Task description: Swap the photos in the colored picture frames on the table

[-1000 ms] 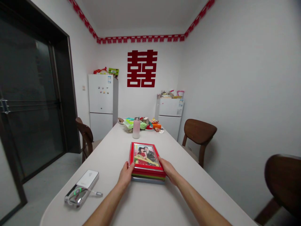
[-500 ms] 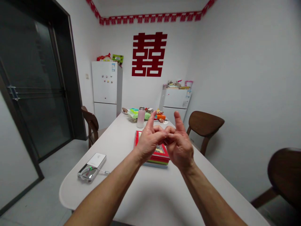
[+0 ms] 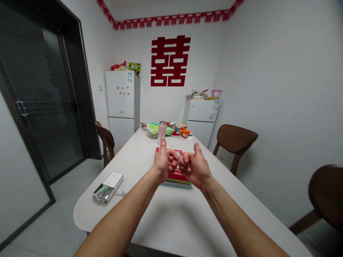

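Both hands are raised in front of me over the table, fingers curled in and thumbs pointing up. My left hand [image 3: 164, 161] is closed and nothing shows in it. Facing it, my right hand [image 3: 196, 167] is also closed, its knuckles very near or touching the left fingers; I cannot tell which. Behind and below them lies a stack of flat, book-like things [image 3: 178, 183], red on top with green and grey edges underneath, partly hidden by the hands. A pink bottle [image 3: 162, 130] with a metallic lid stands just beyond, its lower part behind my left thumb.
On the white table [image 3: 128, 157], a white power bank [image 3: 114, 179] with a cable lies at the left. Snack packs [image 3: 168, 131] and an orange packet [image 3: 184, 132] crowd the far end. Brown chairs [image 3: 235, 138] flank the table. Two white fridges [image 3: 120, 94] stand behind.
My hands have drawn apart slightly from their earlier contact and lowered a little. The thumbs now point straight up, with the other fingers curled into fists.
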The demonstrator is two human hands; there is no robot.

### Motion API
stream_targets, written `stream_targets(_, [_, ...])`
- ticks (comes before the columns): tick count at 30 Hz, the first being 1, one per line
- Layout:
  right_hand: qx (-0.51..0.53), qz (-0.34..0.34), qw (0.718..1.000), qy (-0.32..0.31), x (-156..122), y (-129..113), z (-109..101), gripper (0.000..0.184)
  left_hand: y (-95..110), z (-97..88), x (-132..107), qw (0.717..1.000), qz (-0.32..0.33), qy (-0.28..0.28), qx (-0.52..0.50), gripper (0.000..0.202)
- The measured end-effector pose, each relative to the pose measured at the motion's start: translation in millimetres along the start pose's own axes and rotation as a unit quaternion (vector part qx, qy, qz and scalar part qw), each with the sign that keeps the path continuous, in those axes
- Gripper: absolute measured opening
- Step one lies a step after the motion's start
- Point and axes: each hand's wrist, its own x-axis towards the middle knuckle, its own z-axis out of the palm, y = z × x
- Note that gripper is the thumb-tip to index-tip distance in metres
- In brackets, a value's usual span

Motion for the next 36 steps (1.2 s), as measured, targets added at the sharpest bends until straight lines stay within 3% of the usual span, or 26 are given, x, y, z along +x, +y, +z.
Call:
stream_targets(3, [-0.067, 0.023, 0.997, -0.019, 2, 1, 4, 0.062, 1, -0.2, 0, 1.0, -0.029, 0.003, 0.01, 0.068])
stream_targets(5, [-0.186, -0.002, 0.983, 0.0, 7, 4, 3, 0.061, -1, -1.1, 1, 0.999, -0.039, 0.015, 0.014, 0.069])
stream_targets(6, [-0.277, -0.029, 0.96, 0.02, 10, 7, 0, 0.061, -3, -2.7, 2, 0.999, -0.043, 0.024, 0.016, 0.068])
stream_targets(8, [-0.45, -0.087, 0.886, 0.064, 20, 16, -10, 0.062, -13, -9.3, 4, 0.997, -0.054, 0.047, 0.022, 0.067])
stream_targets(10, [-0.553, -0.126, 0.819, 0.093, 29, 26, -25, 0.056, -30, -20.6, 7, 0.994, -0.075, 0.077, 0.03, 0.064])
stream_targets(13, [-0.617, -0.144, 0.769, 0.087, 38, 42, -50, 0.035, -63, -42.2, 9, 0.984, -0.13, 0.116, 0.038, 0.052])
stream_targets(16, [-0.674, -0.153, 0.721, 0.052, 36, 54, -64, 0.038, -93, -58.1, 11, 0.977, -0.158, 0.14, 0.021, 0.04])
stream_targets(21, [-0.713, -0.168, 0.68, -0.033, 16, 61, -57, 0.028, -112, -54.1, 14, 0.982, -0.107, 0.149, -0.033, 0.028])
stream_targets(23, [-0.708, -0.177, 0.681, -0.06, 5, 60, -50, 0.025, -113, -46.6, 14, 0.983, -0.072, 0.162, -0.042, 0.025])
stream_targets(26, [-0.655, -0.202, 0.724, -0.071, -9, 56, -45, 0.024, -112, -37.5, 7, 0.983, -0.023, 0.182, -0.028, 0.021])
stream_targets(31, [-0.515, -0.197, 0.829, 0.089, -28, 41, -55, 0.04, -102, -29.3, -30, 0.988, 0.022, 0.14, 0.061, 0.024])
stream_targets(34, [-0.378, -0.134, 0.904, 0.145, -43, 30, -59, 0.053, -86, -20.0, -62, 0.986, 0.045, 0.097, 0.129, 0.02])
stream_targets(36, [-0.299, -0.092, 0.934, 0.174, -56, 23, -58, 0.058, -76, -10.9, -83, 0.973, 0.068, 0.065, 0.21, 0.016])
